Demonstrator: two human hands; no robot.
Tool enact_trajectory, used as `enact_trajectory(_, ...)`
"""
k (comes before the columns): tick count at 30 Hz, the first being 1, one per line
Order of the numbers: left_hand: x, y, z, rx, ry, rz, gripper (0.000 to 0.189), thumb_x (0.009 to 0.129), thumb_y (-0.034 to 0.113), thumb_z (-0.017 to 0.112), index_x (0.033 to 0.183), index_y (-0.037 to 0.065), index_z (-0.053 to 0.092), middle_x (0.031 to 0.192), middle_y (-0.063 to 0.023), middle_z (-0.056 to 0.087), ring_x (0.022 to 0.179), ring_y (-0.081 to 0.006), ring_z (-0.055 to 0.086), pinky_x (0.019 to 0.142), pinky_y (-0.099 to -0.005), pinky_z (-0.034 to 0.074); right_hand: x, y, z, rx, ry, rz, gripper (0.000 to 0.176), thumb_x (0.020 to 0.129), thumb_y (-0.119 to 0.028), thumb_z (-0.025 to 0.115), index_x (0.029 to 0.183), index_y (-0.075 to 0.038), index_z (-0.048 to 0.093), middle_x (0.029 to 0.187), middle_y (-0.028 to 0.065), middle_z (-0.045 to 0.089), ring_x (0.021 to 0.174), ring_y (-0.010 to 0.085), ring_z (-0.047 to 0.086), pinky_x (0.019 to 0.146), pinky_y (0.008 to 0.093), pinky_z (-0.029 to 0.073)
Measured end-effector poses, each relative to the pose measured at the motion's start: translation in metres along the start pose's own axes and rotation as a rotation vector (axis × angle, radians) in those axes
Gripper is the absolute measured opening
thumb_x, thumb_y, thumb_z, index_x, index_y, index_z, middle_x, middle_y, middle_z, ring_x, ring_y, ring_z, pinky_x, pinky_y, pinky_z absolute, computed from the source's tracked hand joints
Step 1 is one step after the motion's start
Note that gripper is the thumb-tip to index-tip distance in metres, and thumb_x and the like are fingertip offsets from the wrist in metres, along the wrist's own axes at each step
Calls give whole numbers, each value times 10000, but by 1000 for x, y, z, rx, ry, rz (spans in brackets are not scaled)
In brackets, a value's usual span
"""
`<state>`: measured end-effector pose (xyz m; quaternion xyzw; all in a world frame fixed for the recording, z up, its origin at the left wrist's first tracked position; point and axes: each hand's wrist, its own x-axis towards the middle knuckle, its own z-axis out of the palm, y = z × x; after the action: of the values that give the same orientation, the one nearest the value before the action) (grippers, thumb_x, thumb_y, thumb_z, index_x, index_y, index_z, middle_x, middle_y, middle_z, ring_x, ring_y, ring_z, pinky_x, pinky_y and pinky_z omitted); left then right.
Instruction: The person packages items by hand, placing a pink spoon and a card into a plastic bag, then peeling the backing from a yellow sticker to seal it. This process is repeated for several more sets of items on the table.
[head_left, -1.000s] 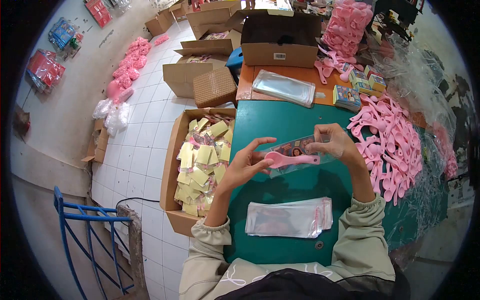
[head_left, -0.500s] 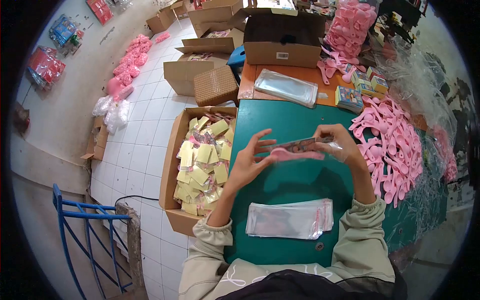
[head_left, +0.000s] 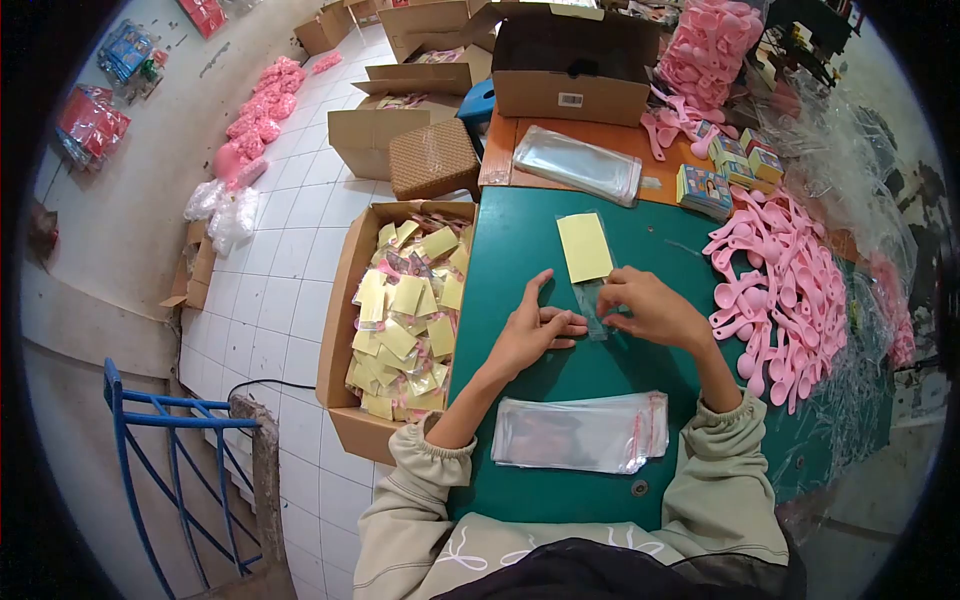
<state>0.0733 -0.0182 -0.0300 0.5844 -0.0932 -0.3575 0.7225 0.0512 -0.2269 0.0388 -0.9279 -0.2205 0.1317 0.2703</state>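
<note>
A packet (head_left: 586, 250) lies yellow side up on the green counter (head_left: 520, 240), pointing toward 12 o'clock. The left hand (head_left: 535, 330) and right hand (head_left: 650, 312) both grasp its clear near end, fingertips pinning it flat, likely so the hard surface backs the flap. Empty bags (head_left: 580, 432) sit at 6 o'clock, pink spoons (head_left: 790, 290) at 3 and a box (head_left: 338, 330) of filled packets at 9, all within easy reach.

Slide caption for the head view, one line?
Left hand and right hand press a yellow-backed clear packet onto the green table, beside a pile of pink spoons.
</note>
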Motion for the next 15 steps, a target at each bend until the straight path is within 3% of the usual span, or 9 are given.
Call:
enact_trajectory(8,0,3,17,211,125,109,669,903,-8,483,1419,95,69,899,-134,584,838,-202,650,733,-317,569,1,-1,19,-19,58,-45,155,713,-57,686,811,-46,567,872,94,528,897,276,527,757,371,443)
enact_trajectory(15,1,2,13,82,116,71,659,907,0,480,1419,96,77,908,-131,571,821,-197,646,733,-317,572,4,3,23,88,52,-77,142,722,-64,679,788,-33,557,844,93,523,860,257,527,727,352,440)
